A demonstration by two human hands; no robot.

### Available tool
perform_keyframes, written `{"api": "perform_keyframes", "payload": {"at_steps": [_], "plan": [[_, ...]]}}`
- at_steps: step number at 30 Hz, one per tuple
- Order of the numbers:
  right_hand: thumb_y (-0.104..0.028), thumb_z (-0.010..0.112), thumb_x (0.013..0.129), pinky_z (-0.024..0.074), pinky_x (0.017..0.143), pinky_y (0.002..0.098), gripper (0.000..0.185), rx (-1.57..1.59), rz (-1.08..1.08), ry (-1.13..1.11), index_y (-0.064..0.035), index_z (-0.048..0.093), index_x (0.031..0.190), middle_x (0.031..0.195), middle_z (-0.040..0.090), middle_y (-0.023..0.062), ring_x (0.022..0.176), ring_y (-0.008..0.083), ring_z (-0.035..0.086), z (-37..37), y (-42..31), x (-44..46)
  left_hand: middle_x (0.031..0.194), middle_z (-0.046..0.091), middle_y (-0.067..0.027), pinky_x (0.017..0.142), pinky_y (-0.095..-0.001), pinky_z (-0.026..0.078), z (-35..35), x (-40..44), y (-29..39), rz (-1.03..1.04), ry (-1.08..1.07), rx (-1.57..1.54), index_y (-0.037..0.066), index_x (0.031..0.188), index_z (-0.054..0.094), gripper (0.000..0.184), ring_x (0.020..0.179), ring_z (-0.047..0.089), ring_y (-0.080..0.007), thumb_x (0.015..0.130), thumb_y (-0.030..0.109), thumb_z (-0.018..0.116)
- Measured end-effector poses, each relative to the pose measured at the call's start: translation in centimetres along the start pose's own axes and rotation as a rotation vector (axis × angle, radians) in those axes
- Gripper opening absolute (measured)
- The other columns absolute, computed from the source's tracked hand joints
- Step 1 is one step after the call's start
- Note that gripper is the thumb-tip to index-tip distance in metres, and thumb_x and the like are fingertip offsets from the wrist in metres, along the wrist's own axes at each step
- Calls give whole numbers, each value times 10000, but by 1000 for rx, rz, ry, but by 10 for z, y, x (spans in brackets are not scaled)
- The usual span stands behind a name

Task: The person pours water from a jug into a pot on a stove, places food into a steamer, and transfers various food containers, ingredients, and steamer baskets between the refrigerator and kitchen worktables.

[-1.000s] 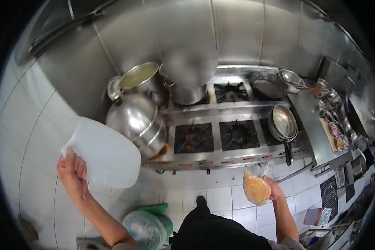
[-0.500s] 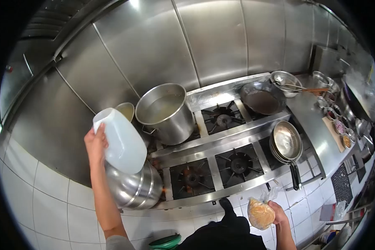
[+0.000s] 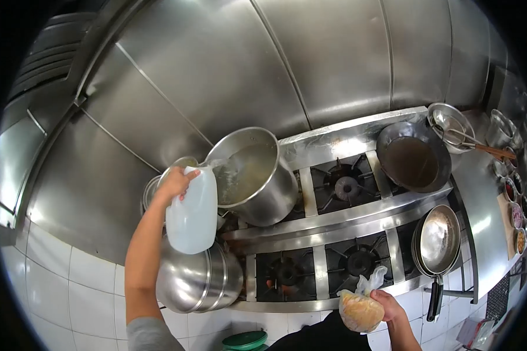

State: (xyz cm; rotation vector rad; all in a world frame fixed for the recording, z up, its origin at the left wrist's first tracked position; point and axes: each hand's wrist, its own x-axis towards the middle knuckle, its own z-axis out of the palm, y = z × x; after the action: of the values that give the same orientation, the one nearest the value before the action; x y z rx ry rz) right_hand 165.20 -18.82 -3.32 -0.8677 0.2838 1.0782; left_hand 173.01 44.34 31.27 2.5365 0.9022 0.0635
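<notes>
My left hand (image 3: 178, 184) grips a translucent white plastic jug (image 3: 191, 225) near its top. The jug is tipped at the rim of a large stainless stockpot (image 3: 272, 202), and clear liquid runs from its mouth into the pot. Cloudy liquid (image 3: 253, 167) with a disturbed surface stands inside. Low over the front edge of the stove, my right hand (image 3: 390, 308) is closed on a clear plastic bag (image 3: 360, 311) with orange-yellow contents. What those contents are, I cannot make out.
A dark wok (image 3: 414, 157) with brown liquid sits on a back burner. Stacked frying pans (image 3: 439, 240) rest at the front right. A big steel pot (image 3: 187, 275) is at the front left. Small bowls of ingredients (image 3: 516, 215) line the right counter. A green lid (image 3: 245, 339) shows below.
My left hand has brought the jug right and tilted it over the stockpot, and liquid now pours out. The bag in my right hand is slightly higher in view. The camera view has shifted.
</notes>
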Motion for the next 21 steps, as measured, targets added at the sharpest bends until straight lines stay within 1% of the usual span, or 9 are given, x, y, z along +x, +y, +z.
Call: {"api": "perform_keyframes", "payload": {"at_steps": [2,5,11,14,17,20,21], "plan": [[-359,652,974,577,751,355,453,23,26,-6,39,578,1176,1033,696,126,872,217,698,-2,-6,6,617,500,-34,355,-313,386,3,15,3,-31,-134,128,-30,881,567,451,434,468,-136,919,393,720],[-362,648,977,576,745,353,449,25,65,-2,41,581,1164,1018,698,126,861,217,699,-9,-8,18,614,564,-113,391,-353,415,5,23,14,-89,-240,309,-94,844,601,553,400,530,-193,909,442,720],[-354,642,983,576,758,354,473,-19,128,10,62,572,1196,1028,695,140,871,223,700,5,-19,27,615,584,-143,429,-392,479,1,27,29,-176,-372,498,-88,797,590,583,430,560,-225,899,470,721],[-348,640,985,575,763,352,478,-27,151,-13,69,568,1206,1033,693,142,879,222,700,10,-25,28,629,600,-149,429,-392,479,-3,42,27,-187,-458,620,-100,798,592,609,453,581,-243,885,486,731],[-339,640,986,574,762,348,464,-49,142,-10,68,574,1199,1032,693,138,880,219,699,10,-20,32,642,615,-153,459,-402,495,-2,44,35,-173,-488,701,-111,808,595,635,465,595,-261,875,504,734],[-330,642,986,573,757,343,450,-59,125,-5,63,579,1197,1032,693,132,878,214,699,-5,-7,33,659,622,-146,512,-407,514,-2,47,45,-184,-500,846,-84,845,623,605,526,629,-264,850,507,757],[-329,644,985,572,754,341,449,-58,128,-2,61,580,1197,1030,694,129,875,212,697,-7,-8,32,675,630,-141,532,-410,518,-2,47,49,-177,-467,850,-68,867,636,585,556,640,-263,836,501,769]]}}
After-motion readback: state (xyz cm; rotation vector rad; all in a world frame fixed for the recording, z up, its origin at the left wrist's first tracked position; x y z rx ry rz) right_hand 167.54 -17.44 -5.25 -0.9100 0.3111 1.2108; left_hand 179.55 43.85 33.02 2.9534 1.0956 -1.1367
